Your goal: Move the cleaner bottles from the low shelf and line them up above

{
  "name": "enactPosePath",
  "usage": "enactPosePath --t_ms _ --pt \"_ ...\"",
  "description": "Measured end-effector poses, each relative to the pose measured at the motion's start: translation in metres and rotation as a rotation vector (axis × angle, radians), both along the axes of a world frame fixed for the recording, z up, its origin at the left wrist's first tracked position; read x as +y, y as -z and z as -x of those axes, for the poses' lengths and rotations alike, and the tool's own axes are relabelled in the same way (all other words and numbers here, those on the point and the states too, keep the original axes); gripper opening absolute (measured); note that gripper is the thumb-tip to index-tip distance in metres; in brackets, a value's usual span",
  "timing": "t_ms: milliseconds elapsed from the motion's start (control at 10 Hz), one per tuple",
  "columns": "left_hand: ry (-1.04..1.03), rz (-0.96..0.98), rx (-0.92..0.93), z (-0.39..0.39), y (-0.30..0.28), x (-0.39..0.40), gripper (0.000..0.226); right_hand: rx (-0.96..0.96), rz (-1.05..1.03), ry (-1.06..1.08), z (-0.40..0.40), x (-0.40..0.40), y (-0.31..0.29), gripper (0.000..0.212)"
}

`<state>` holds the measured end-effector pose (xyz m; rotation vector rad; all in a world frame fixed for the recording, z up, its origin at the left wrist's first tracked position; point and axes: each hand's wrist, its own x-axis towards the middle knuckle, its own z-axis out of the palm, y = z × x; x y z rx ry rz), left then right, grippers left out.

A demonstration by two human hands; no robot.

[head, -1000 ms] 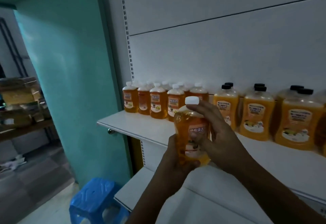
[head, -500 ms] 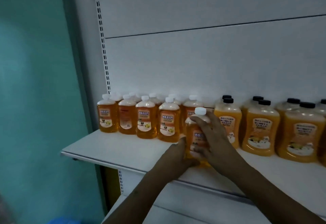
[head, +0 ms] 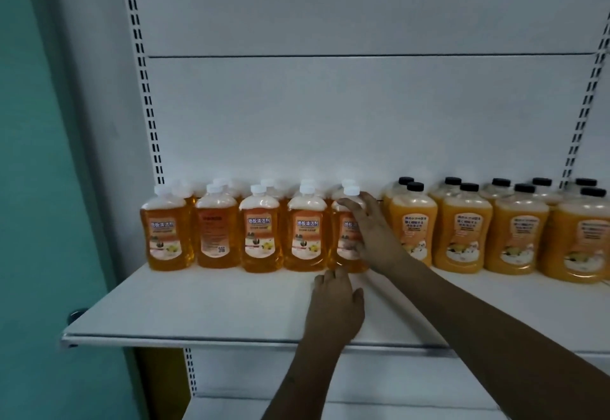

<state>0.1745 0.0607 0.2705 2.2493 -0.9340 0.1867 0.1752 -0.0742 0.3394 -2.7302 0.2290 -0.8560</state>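
Cleaner bottles stand lined along the upper shelf's back edge; right hand loosely cups the newest bottle, left hand flat, empty. Remaining stock below unseen.

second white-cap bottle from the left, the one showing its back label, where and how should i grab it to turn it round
Take the second white-cap bottle by its narrow neck just under the cap, coming from the front and above. It stands upright at the shelf's front row, but neighbours press close on both sides, leaving little room for fingers round the wide body. The neck tapers clear of them, so it can likely be pinched and twisted there.
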Motion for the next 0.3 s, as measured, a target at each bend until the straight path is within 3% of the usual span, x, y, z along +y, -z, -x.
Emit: enactPosePath --t_ms 100,200,300 --pt "0.026 0.006 0.018 0.001 -0.004 0.003 0.044 0.074 0.076 0.099 0.001 0.002 -0.004 0.089" --pt "0.036 0.140 0.102 0.003 -0.009 0.010 0.041 0.050 0.086 0.115 0.023 0.021 -0.022 0.087" --pt "0.044 0.316 0.197 0.007 -0.016 0.016 0.032 -0.183 -0.093 -0.026 0.066 0.045 -0.049 0.065"
